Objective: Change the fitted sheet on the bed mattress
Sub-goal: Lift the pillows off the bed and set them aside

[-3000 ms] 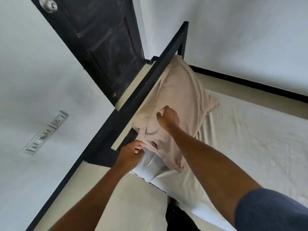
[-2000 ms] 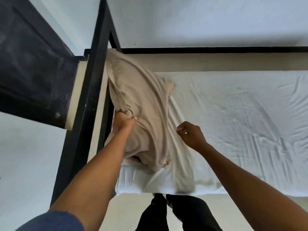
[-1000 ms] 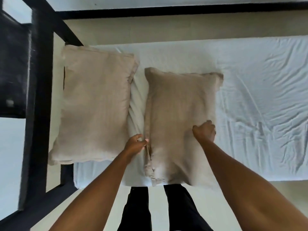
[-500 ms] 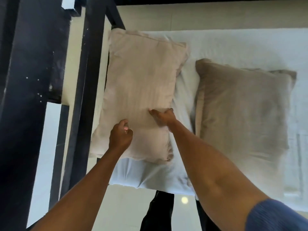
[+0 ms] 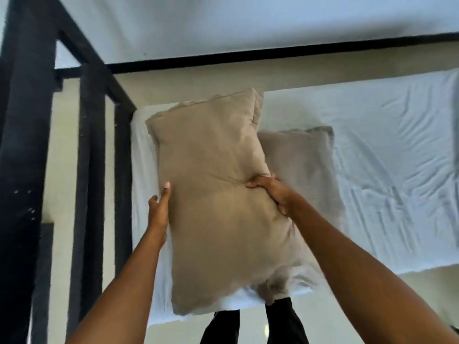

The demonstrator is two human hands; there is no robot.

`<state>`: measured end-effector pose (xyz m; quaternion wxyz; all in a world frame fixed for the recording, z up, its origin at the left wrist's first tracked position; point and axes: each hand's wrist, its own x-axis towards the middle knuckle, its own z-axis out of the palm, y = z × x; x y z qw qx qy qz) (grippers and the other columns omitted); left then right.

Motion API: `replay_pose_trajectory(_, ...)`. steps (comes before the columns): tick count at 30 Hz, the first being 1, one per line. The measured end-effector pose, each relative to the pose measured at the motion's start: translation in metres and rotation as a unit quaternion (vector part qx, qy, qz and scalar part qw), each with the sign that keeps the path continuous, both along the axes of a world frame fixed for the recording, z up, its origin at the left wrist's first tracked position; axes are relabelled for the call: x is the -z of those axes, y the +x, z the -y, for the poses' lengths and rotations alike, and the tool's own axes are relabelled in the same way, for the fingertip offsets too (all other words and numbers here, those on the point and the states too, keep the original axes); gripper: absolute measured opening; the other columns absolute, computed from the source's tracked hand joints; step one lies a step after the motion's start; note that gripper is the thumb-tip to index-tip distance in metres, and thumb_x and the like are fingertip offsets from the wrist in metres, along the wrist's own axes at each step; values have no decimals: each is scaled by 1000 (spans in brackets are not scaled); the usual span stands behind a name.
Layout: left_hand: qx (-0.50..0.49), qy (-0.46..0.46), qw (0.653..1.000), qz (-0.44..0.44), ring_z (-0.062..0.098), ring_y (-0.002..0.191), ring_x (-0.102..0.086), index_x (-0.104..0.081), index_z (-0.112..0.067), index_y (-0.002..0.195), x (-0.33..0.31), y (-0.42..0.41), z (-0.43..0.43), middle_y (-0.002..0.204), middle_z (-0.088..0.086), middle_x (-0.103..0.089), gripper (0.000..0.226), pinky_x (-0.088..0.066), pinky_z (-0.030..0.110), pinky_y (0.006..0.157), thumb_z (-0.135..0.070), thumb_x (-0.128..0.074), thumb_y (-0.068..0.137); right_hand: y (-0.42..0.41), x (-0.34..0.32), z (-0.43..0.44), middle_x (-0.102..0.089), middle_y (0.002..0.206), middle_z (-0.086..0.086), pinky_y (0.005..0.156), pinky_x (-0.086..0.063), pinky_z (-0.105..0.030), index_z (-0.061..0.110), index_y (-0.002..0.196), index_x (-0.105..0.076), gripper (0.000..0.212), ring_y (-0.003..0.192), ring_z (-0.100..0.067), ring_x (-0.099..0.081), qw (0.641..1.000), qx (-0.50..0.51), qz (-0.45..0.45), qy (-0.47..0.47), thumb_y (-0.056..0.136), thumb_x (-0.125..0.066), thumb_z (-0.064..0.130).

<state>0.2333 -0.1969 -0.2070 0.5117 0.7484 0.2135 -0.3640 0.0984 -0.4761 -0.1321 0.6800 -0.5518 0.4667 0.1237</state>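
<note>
The mattress point(image 5: 159, 311) rests on a pale floor point(image 5: 385, 301), with a black metal frame point(image 5: 92, 170) standing at its left end. A white fitted sheet point(image 5: 397, 157) covers it, creased across the right half. One tan pillow point(image 5: 305, 165) lies flat on the sheet towards the left end, its left side hidden behind a second tan pillow point(image 5: 218, 194).

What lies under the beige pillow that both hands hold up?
Around the lifted pillow, the white sheet shows at left and below, and a second pillow shows at right. The sheet directly beneath and that pillow's left part are hidden.
</note>
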Motion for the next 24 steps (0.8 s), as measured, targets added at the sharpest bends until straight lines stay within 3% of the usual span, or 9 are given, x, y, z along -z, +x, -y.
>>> replay_pose_trajectory(4,41,-147,987,-53,24,115,-70,-64,-17,134,-17,-58,89,126,4,-72,71,-53,43,101,-60,-77,80,-104,-31,78,-75,83,-9,55,-57,-22,6,93,-71,13,65,-11,-71,999,35,-23,-20,82,-76,9)
replay_pose_trajectory(7,96,-149,981,-77,21,108,-72,-68,-14,126,-23,-115,148,118,3,-75,45,-59,34,89,-37,-75,89,-182,-12,132,-74,95,-25,76,-60,-49,3,102,-74,49,78,-31,-73,995,56,-74,-29,58,-80,24)
replay_pose_trajectory(9,149,-96,980,-93,14,99,-73,-70,-14,121,-11,-138,172,114,0,-76,40,-58,27,81,-40,-74,90,-222,14,157,-75,92,-23,74,-59,-47,2,109,-72,70,79,-35,-73,990,66,-120,-19,46,-82,30)
replay_pose_trajectory(10,166,-75,979,-96,11,96,-72,-70,-15,119,-6,-146,183,112,-2,-75,42,-57,24,78,-44,-74,89,-231,24,166,-76,93,-17,75,-58,-43,4,113,-71,74,82,-33,-73,987,74,-137,-26,47,-84,34)
replay_pose_trajectory(12,180,-46,979,-86,7,95,-69,-68,-20,121,4,-153,194,110,-7,-74,55,-55,25,76,-57,-76,80,-238,44,181,-76,102,-8,77,-55,-37,13,120,-69,58,91,-27,-72,986,89,-139,-26,72,-82,44)
replay_pose_trajectory(14,184,-54,978,-83,3,98,-66,-61,-29,129,18,-154,207,112,-14,-70,68,-53,26,76,-64,-73,71,-231,67,207,-73,118,-2,89,-55,-40,23,124,-66,57,105,-22,-69,985,126,-108,-38,85,-71,64)
replay_pose_trajectory(17,131,-98,982,-95,7,113,-65,-49,-29,143,43,-141,213,130,-11,-67,87,-55,35,91,-70,-73,71,-216,104,235,-56,146,-2,106,-49,-42,29,141,-48,97,130,-23,-58,984,160,-77,-33,65,-76,82)
replay_pose_trajectory(20,125,-66,982,-126,21,132,-56,-24,-35,159,81,-130,215,152,-6,-51,129,-45,52,111,-83,-80,54,-194,125,239,-58,140,-1,86,-56,-33,20,155,-31,123,118,-19,-64,992,72,-97,-21,57,-82,75)
replay_pose_trajectory(24,117,-43,974,-187,25,124,-63,-35,-33,156,100,-134,218,145,0,-59,117,-49,52,106,-80,-81,59,-197,160,243,-59,136,-4,85,-59,-44,22,150,-33,132,111,-26,-68,986,56,-143,69,44,-89,79)
